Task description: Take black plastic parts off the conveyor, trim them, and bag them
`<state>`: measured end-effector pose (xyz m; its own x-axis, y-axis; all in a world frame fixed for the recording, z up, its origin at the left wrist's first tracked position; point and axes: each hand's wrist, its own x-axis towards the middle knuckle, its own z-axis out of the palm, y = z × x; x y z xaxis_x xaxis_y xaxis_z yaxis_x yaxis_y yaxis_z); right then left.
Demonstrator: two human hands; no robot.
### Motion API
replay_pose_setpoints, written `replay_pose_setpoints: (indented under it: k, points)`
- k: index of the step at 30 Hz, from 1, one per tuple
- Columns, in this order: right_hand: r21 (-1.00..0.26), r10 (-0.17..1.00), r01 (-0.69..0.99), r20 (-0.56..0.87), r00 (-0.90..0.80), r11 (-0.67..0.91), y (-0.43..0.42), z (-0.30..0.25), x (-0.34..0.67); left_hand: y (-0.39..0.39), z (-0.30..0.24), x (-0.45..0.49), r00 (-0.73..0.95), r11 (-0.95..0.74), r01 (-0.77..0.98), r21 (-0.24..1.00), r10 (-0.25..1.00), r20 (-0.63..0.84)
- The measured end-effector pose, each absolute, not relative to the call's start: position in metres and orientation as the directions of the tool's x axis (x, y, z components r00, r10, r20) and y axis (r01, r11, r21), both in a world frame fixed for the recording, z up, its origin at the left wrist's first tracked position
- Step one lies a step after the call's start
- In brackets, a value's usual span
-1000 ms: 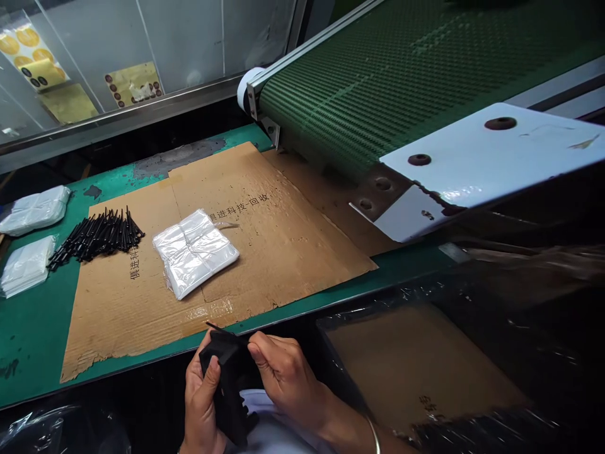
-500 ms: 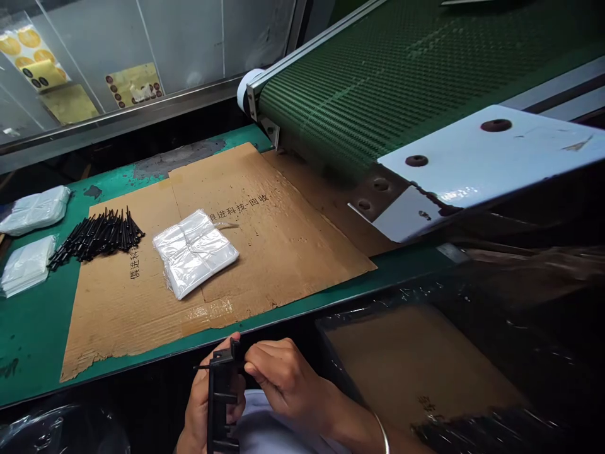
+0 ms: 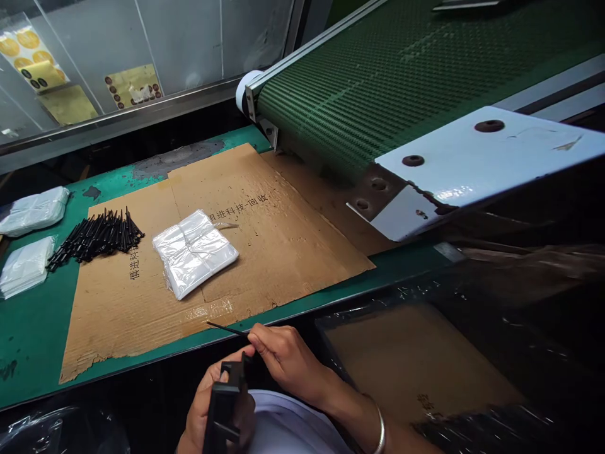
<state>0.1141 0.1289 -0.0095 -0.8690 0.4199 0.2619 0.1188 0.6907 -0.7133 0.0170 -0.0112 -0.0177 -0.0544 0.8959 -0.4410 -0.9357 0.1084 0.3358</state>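
Note:
My left hand (image 3: 201, 398) is wrapped round a black plastic bracket-like part (image 3: 224, 403), low in front of my body. Its exact kind I cannot make out. Just right of it, my right hand (image 3: 286, 359) pinches one end of a thin black pin (image 3: 225, 328), which points left over the table's near edge, above and apart from the bracket. A pile of similar black pins (image 3: 97, 236) lies at the left of the cardboard sheet (image 3: 274, 271). A tied bundle of clear plastic bags (image 3: 195, 252) rests on the cardboard.
Two more bag bundles (image 3: 35, 211) lie on the green tabletop (image 3: 28, 340) at far left. A green conveyor belt (image 3: 368, 94) with a white metal end plate (image 3: 491, 164) slopes down from the upper right. Below the table's right side stands a plastic-lined box (image 3: 416, 359).
My right hand has drawn the pin out of the bracket's end and raised it slightly. The bracket has tilted in my left hand. A flat object has slid further into view on the conveyor.

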Motion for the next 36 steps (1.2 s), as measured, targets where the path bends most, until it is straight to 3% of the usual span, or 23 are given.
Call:
replay_pose_setpoints:
  k: [4,7,12,16,19,22,24,26,32,36]
  points:
    - [-0.712,0.585,0.236,0.293,-0.757,0.662,0.144,-0.014,0.113,-0.013,-0.008,0.011,0.006,0.005,-1.0,-0.004,0.903,-0.43]
    - [-0.55,0.644,0.396,0.387,-0.659,0.735,0.167,-0.014,0.113,-0.01,-0.002,0.012,0.003,-0.07,-0.986,-0.153,0.901,-0.433]
    - [-0.203,0.71,0.702,0.414,-0.57,0.682,0.208,-0.028,0.113,-0.006,-0.001,0.013,0.031,-0.075,-0.974,-0.215,0.892,-0.451]
    - [-0.092,0.746,0.78,0.378,-0.548,0.619,0.221,-0.039,0.111,-0.009,-0.005,0.013,0.019,-0.083,-0.964,-0.251,0.925,-0.378]
    - [-0.227,0.716,0.707,0.45,-0.534,0.67,0.21,-0.034,0.109,-0.01,-0.009,0.013,0.017,-0.079,-0.962,-0.261,0.937,-0.348]
    - [-0.539,0.64,0.383,0.446,-0.626,0.75,0.184,-0.015,0.106,-0.008,-0.011,0.014,0.033,-0.065,-0.964,-0.256,0.931,-0.363]
    - [-0.733,0.566,0.149,0.362,-0.741,0.664,0.164,0.0,0.102,-0.006,-0.01,0.014,0.064,-0.035,-0.968,-0.249,0.923,-0.38]
    - [-0.847,0.483,0.037,0.266,-0.834,0.53,0.148,0.012,0.097,-0.004,-0.007,0.015,0.091,0.002,-0.976,-0.217,0.911,-0.401]
    - [-0.914,0.293,0.022,0.106,-0.95,0.405,0.135,0.023,0.082,0.0,-0.009,0.014,0.12,0.114,-0.993,-0.041,0.89,-0.439]
    - [-0.882,0.476,-0.002,0.256,-0.841,0.472,0.149,0.027,0.084,0.004,-0.027,0.013,0.035,0.068,-0.996,0.052,0.878,-0.477]
